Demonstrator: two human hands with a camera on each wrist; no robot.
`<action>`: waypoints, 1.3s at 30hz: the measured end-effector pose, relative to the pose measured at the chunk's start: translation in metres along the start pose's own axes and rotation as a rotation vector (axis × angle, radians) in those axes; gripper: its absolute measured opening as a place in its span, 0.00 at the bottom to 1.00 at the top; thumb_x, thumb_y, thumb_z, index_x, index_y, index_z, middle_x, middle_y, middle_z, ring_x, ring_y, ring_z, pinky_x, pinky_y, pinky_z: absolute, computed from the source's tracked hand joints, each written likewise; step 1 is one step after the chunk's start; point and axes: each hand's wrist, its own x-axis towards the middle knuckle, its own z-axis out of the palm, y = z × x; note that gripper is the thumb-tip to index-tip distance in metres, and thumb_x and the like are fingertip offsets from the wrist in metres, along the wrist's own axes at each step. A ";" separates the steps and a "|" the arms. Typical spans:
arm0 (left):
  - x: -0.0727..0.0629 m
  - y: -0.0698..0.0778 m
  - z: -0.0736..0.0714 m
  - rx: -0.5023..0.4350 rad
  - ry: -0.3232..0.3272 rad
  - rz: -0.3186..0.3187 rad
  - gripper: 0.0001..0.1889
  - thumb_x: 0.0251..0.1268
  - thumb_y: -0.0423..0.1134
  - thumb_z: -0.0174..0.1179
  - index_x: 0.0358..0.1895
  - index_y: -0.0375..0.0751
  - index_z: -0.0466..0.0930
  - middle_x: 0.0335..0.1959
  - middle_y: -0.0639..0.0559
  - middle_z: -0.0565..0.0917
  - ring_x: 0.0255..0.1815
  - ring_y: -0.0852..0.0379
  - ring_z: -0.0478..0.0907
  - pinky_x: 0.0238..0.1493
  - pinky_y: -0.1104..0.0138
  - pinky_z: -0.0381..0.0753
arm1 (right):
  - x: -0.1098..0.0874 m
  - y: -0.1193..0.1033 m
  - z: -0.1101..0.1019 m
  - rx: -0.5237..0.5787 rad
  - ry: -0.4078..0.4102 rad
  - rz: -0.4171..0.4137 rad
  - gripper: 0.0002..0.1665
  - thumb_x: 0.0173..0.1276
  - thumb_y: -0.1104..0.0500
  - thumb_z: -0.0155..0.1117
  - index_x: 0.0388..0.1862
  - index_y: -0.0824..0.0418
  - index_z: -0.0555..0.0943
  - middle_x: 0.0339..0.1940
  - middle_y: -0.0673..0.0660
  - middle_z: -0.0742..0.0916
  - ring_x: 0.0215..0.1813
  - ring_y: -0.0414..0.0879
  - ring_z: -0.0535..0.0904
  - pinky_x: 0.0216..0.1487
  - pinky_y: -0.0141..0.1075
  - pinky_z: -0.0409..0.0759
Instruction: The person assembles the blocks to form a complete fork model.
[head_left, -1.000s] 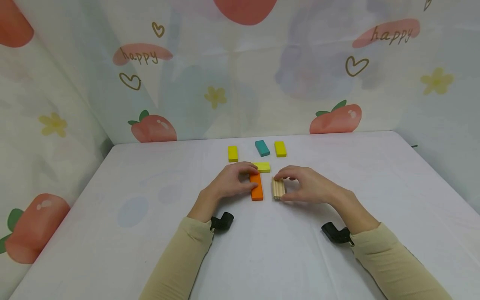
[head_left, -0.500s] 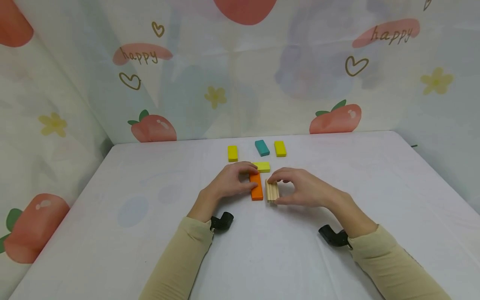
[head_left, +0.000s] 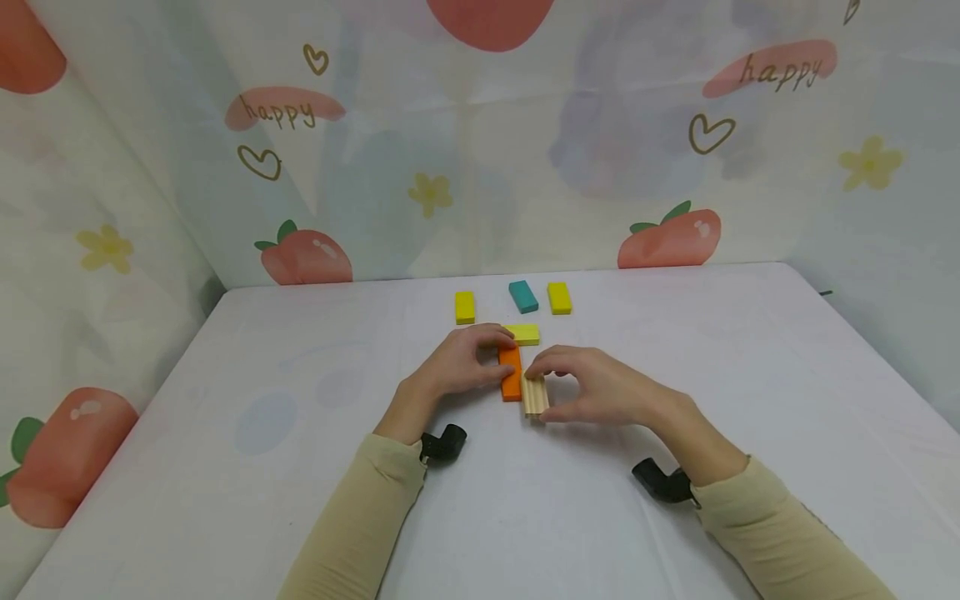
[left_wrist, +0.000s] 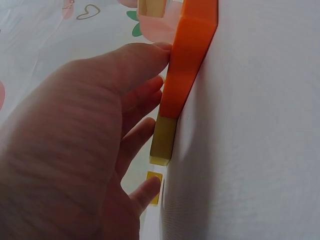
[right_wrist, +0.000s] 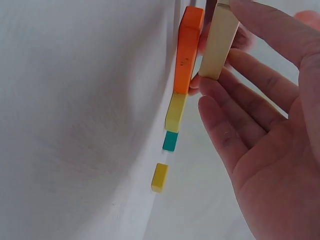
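Observation:
An orange block lies lengthwise on the white table, its far end against a yellow block set crosswise. My left hand rests its thumb and fingertips on the upper face of the orange block, fingers loosely bent. My right hand pinches an unpainted wooden block by its two ends, thumb at the near end and fingers at the far end. This wooden block is raised off the table, just right of the orange block and overlapping its edge in the head view.
Beyond the hands lie another yellow block on the left, a teal block in the middle and one more yellow block on the right. A patterned cloth backdrop stands along the table's back edge.
My right hand has carried the wooden block leftward and a little nearer to me, from apart to the orange block's right edge. The left hand and the other blocks have stayed put.

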 end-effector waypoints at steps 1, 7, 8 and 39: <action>0.000 0.000 0.000 -0.002 0.000 0.001 0.19 0.66 0.42 0.70 0.59 0.45 0.84 0.63 0.53 0.81 0.70 0.54 0.73 0.76 0.58 0.66 | 0.000 -0.001 0.001 0.001 -0.002 -0.003 0.26 0.62 0.53 0.78 0.60 0.53 0.83 0.62 0.50 0.83 0.65 0.51 0.77 0.70 0.56 0.74; 0.000 -0.001 -0.001 -0.005 -0.001 0.009 0.18 0.67 0.42 0.70 0.58 0.45 0.84 0.63 0.53 0.82 0.69 0.54 0.74 0.75 0.59 0.67 | -0.001 -0.003 0.004 0.002 -0.012 -0.010 0.26 0.62 0.52 0.78 0.59 0.52 0.83 0.61 0.48 0.84 0.65 0.49 0.77 0.69 0.55 0.75; 0.000 0.000 -0.001 -0.005 -0.001 0.010 0.18 0.67 0.42 0.70 0.58 0.45 0.84 0.62 0.53 0.82 0.68 0.54 0.74 0.75 0.59 0.67 | -0.001 -0.004 0.004 0.002 -0.015 -0.008 0.27 0.62 0.52 0.78 0.59 0.51 0.83 0.61 0.48 0.84 0.65 0.49 0.77 0.69 0.55 0.75; 0.001 0.000 -0.001 -0.024 -0.005 0.005 0.18 0.67 0.41 0.70 0.59 0.44 0.84 0.63 0.53 0.82 0.69 0.53 0.73 0.76 0.59 0.66 | -0.002 -0.015 0.017 -0.007 -0.085 -0.073 0.26 0.61 0.51 0.79 0.58 0.52 0.83 0.61 0.46 0.84 0.60 0.45 0.79 0.68 0.51 0.76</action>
